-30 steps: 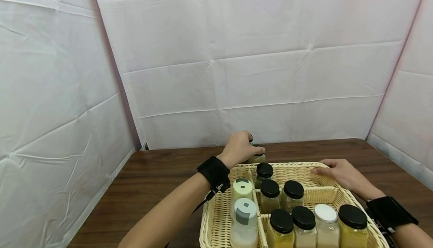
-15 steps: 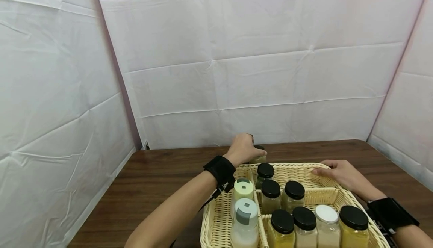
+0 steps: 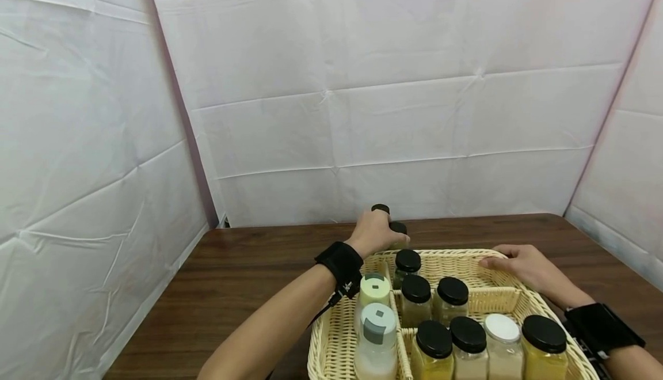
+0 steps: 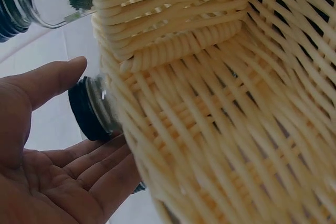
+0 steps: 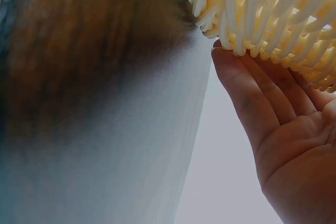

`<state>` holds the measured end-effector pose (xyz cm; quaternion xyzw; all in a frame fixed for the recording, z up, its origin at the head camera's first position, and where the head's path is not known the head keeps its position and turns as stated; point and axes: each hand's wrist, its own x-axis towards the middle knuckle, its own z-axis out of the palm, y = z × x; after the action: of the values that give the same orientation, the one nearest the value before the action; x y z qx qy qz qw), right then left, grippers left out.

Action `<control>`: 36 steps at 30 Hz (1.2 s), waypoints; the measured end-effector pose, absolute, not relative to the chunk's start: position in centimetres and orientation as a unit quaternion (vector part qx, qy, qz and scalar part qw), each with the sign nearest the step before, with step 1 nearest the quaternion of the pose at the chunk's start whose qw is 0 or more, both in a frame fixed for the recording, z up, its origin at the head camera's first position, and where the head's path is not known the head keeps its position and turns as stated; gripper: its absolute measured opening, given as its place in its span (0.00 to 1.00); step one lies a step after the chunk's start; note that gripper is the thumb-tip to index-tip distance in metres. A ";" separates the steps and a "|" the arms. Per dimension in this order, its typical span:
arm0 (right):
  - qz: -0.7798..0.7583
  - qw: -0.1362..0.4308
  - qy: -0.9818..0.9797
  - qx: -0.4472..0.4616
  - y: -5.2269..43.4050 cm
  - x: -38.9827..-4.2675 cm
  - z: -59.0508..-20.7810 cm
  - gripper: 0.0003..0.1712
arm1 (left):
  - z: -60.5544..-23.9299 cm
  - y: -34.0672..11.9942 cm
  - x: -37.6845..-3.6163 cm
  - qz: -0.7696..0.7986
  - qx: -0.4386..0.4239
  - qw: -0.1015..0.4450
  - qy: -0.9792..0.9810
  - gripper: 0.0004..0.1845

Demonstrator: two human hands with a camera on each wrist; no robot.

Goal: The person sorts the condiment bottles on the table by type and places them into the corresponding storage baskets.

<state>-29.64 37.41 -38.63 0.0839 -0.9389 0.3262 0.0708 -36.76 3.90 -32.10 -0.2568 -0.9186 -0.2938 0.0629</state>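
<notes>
My left hand point(image 3: 374, 232) reaches behind the wicker basket point(image 3: 484, 299). In the left wrist view, its thumb and straight fingers lie on either side of a black-lidded glass jar point(image 4: 94, 108), the thumb tip close to the lid. Two black-lidded jars stand there in the head view: a farther one point(image 3: 380, 208) past the fingers and a nearer one point(image 3: 399, 229) by the thumb. At the basket's far right corner, my right hand point(image 3: 525, 268) holds the rim, thumb inside. The right wrist view shows its fingers extended along the outside of the weave.
Inside the basket, dividers separate several black-lidded jars point(image 3: 434, 339), a white-lidded jar point(image 3: 501, 328) and two pale-capped bottles point(image 3: 377, 325) on the left. The basket stands on a dark wooden table point(image 3: 223, 276). White sheeting point(image 3: 331, 109) hangs behind and at both sides.
My left hand has shifted slightly right and down, and the farther jar's lid shows more fully beyond its fingers. My right hand keeps its place on the rim.
</notes>
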 end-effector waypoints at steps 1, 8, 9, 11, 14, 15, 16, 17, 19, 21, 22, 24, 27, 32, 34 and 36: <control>0.327 0.070 -0.939 0.084 37.4 -29.6 -38.7 0.30 | -32.2 3.9 -36.7 -0.296 -0.258 0.061 -0.918 0.18; 0.321 0.074 -0.941 0.080 37.6 -29.2 -38.3 0.32 | -32.4 4.0 -36.7 -0.315 -0.265 0.054 -0.910 0.16; 0.319 0.074 -0.941 0.079 37.6 -29.1 -38.3 0.32 | -32.4 4.1 -36.7 -0.316 -0.264 0.053 -0.910 0.16; 0.320 0.073 -0.941 0.079 37.7 -29.2 -38.3 0.31 | -32.2 4.1 -36.6 -0.319 -0.261 0.050 -0.910 0.16; 0.319 0.071 -0.942 0.079 37.8 -29.2 -38.3 0.31 | -32.1 4.1 -36.4 -0.319 -0.260 0.047 -0.910 0.16; 0.319 0.070 -0.942 0.079 37.8 -29.3 -38.3 0.31 | -32.1 4.0 -36.3 -0.320 -0.259 0.046 -0.910 0.17; 0.319 0.070 -0.942 0.080 37.9 -29.3 -38.4 0.31 | -32.1 4.0 -36.2 -0.321 -0.258 0.045 -0.910 0.18; 0.317 0.070 -0.942 0.079 37.9 -29.3 -38.4 0.31 | -32.1 4.0 -36.2 -0.322 -0.258 0.045 -0.910 0.18; 0.315 0.070 -0.943 0.079 37.9 -29.4 -38.5 0.32 | -32.0 4.0 -36.1 -0.324 -0.258 0.043 -0.909 0.18; 0.315 0.072 -0.943 0.080 37.9 -29.4 -38.5 0.32 | -32.0 4.0 -36.0 -0.326 -0.257 0.043 -0.909 0.17; 0.315 0.073 -0.943 0.079 37.9 -29.4 -38.6 0.32 | -32.0 4.0 -36.0 -0.326 -0.256 0.044 -0.909 0.16; 0.316 0.073 -0.943 0.081 37.9 -29.5 -38.6 0.32 | -32.0 4.0 -36.0 -0.325 -0.256 0.045 -0.909 0.16; 0.316 0.073 -0.942 0.084 37.9 -29.5 -38.6 0.31 | -32.1 3.9 -36.0 -0.327 -0.256 0.045 -0.908 0.15; 0.318 0.073 -0.942 0.083 37.8 -29.5 -38.7 0.32 | -32.1 3.8 -36.3 -0.336 -0.258 0.042 -0.905 0.21; 0.318 0.072 -0.942 0.084 37.7 -29.5 -38.6 0.32 | -32.1 3.7 -36.5 -0.336 -0.257 0.045 -0.905 0.26; 0.319 0.071 -0.941 0.084 37.6 -29.5 -38.6 0.32 | -32.0 3.7 -36.6 -0.336 -0.254 0.049 -0.906 0.27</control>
<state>-29.46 37.61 -38.57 0.0843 -0.9414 0.3188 0.0708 -36.64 3.71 -31.98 -0.2545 -0.9055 -0.3359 0.0494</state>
